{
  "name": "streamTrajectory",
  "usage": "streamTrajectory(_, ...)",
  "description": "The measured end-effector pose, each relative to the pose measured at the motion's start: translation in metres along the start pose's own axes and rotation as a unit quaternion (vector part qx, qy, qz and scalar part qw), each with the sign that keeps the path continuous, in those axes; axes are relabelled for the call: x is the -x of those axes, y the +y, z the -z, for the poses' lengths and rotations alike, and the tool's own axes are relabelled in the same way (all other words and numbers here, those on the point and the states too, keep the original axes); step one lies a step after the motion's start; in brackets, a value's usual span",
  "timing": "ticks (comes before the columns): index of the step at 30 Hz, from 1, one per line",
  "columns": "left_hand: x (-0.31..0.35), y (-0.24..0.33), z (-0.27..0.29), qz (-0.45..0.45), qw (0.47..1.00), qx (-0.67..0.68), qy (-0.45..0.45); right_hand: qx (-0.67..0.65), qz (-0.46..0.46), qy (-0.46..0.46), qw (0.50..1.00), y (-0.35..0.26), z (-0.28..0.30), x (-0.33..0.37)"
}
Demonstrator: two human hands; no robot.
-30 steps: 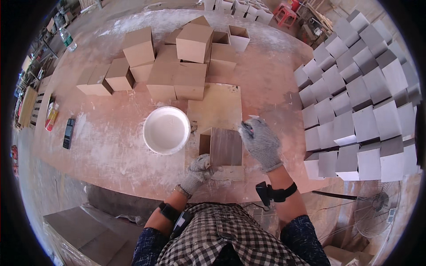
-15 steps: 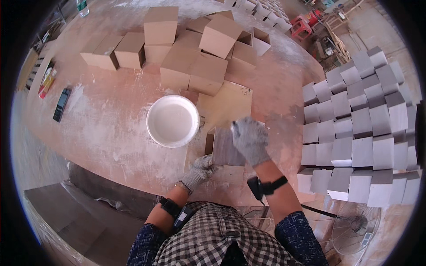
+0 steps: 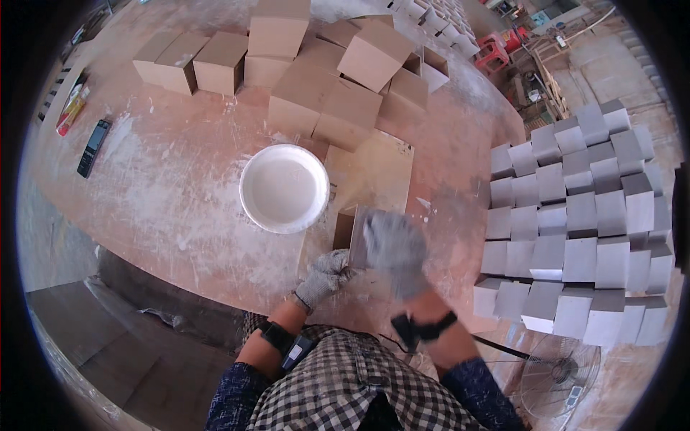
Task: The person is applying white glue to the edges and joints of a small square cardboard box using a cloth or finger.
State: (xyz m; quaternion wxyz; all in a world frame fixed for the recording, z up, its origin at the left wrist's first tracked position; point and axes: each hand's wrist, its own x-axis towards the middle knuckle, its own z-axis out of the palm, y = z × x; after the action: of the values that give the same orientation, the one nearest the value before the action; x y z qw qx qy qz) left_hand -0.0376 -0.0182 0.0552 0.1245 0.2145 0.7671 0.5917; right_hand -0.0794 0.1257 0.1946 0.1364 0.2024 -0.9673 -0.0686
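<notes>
A small cardboard box (image 3: 345, 228) lies in front of me on a thin tan board (image 3: 388, 165), its open side facing left. My left hand (image 3: 327, 276), in a grey knit glove, grips the box at its near left edge. Over the top face is my right hand (image 3: 395, 251), also gloved and smeared by motion; it covers most of that face, and its fingers cannot be made out. A round white tub (image 3: 284, 188) holding pale, milky liquid stands just left of the box.
Brown cardboard boxes (image 3: 348, 111) are piled at the table's far side. Many grey-and-white boxes (image 3: 578, 215) stand stacked at right. A dark phone (image 3: 93, 149) and a red-yellow packet (image 3: 70, 115) lie at far left. A fan (image 3: 560, 377) stands lower right, red stools (image 3: 492, 54) beyond.
My right hand has moved down and slightly left across the box's top face, which is now mostly covered. The left hand keeps its hold. The whole view has shifted slightly.
</notes>
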Motion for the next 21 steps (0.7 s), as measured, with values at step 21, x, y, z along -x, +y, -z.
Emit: streamTrajectory(21, -0.002, -0.018, -0.021, -0.053, 0.996, 0.011, 0.073, -0.042, 0.011, -0.025, 0.999, -0.006, -0.003, -0.044)
